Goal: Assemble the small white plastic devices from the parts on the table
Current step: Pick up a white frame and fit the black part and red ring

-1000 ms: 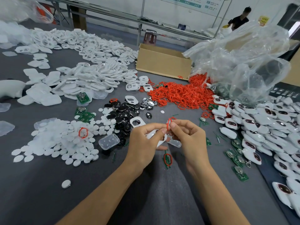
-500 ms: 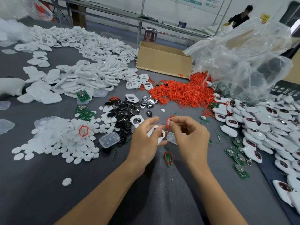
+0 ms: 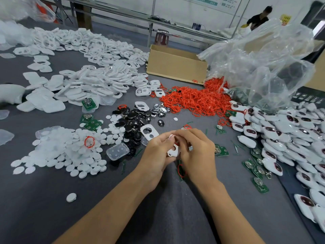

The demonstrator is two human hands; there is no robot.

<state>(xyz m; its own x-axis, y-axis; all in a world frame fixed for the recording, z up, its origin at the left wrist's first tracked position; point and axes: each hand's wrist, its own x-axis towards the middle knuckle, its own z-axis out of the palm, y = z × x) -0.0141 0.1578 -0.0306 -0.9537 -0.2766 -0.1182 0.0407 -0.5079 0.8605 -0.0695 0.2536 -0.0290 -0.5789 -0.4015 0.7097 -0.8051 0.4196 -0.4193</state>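
Note:
My left hand (image 3: 156, 152) and my right hand (image 3: 197, 148) meet over the middle of the grey table (image 3: 44, 199). Between them they pinch a small white plastic shell (image 3: 173, 151) with an oval hole. A red ring shows only as a sliver at my right fingertips, pressed against the shell. Most of the shell is hidden by my fingers. Another red ring (image 3: 181, 170) lies on the table just below my hands.
White shells (image 3: 98, 81) are heaped at the back left, white round discs (image 3: 58, 152) at the left, black and chrome buttons (image 3: 133, 120) in the middle, red rings (image 3: 195, 101) behind. Assembled devices (image 3: 284, 134) and green circuit boards (image 3: 255, 166) fill the right. A cardboard box (image 3: 175, 67) and clear bag (image 3: 263, 64) stand behind.
My hands have closed together and the red ring, held up in my right fingers before, now sits against the white shell. The shell has tilted more upright.

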